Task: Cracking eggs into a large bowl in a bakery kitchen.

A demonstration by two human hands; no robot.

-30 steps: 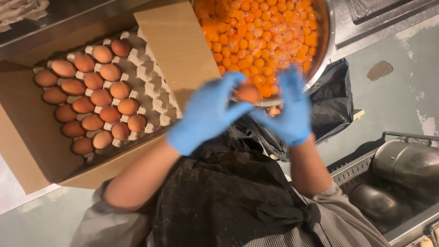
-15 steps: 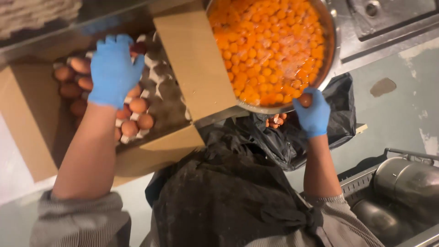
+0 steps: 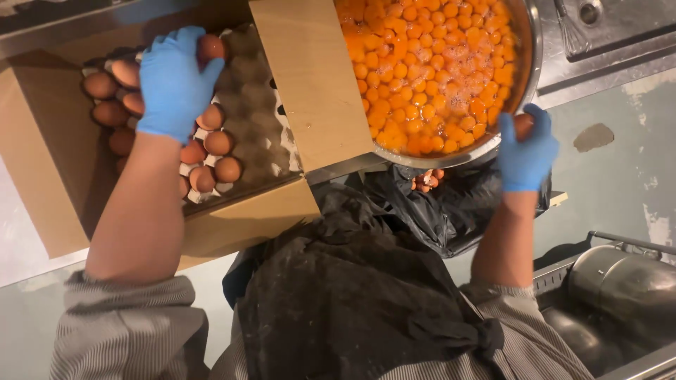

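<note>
Looking down from the head camera, the view shows two blue-gloved hands working apart from each other. The left hand (image 3: 172,81) rests over a grey pulp egg tray (image 3: 257,105) set inside an open cardboard box (image 3: 317,77); its fingers (image 3: 204,74) are curled around a brown egg (image 3: 211,48), which sits at the fingertips near the tray's far edge, its top showing above the glove. More brown eggs (image 3: 215,144) fill the cups beside and beneath the palm, while the cups to the right of the hand are bare. The right hand (image 3: 527,148) is at the near rim of a large steel bowl (image 3: 529,56), its fingers (image 3: 542,127) closed around a second brown egg (image 3: 522,125) that touches or lies just beside the rim; only part of that shell shows between thumb and fingers. The bowl holds many orange yolks (image 3: 429,70) in clear liquid. Below the bowl, broken shells (image 3: 426,181) lie in a black bag (image 3: 458,204). Striped sleeves and a dark apron (image 3: 359,302) fill the lower view, and steel pots (image 3: 620,288) sit in a rack at lower right.
</note>
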